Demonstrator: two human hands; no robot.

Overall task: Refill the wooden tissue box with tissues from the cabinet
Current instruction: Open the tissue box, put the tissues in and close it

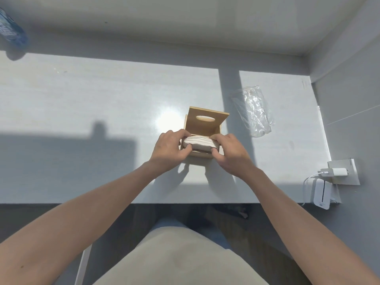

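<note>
A small wooden tissue box stands on the white table, near its front edge. Its hinged lid, with an oval slot, is raised upright at the far side. A stack of white tissues sits in the mouth of the box, its top above the rim. My left hand grips the stack's left end, and my right hand grips its right end. Both thumbs press on the near side of the stack.
A crumpled clear plastic wrapper lies on the table to the right of the box. A water bottle lies at the far left. A white charger plug and a white device sit at the right edge by the wall.
</note>
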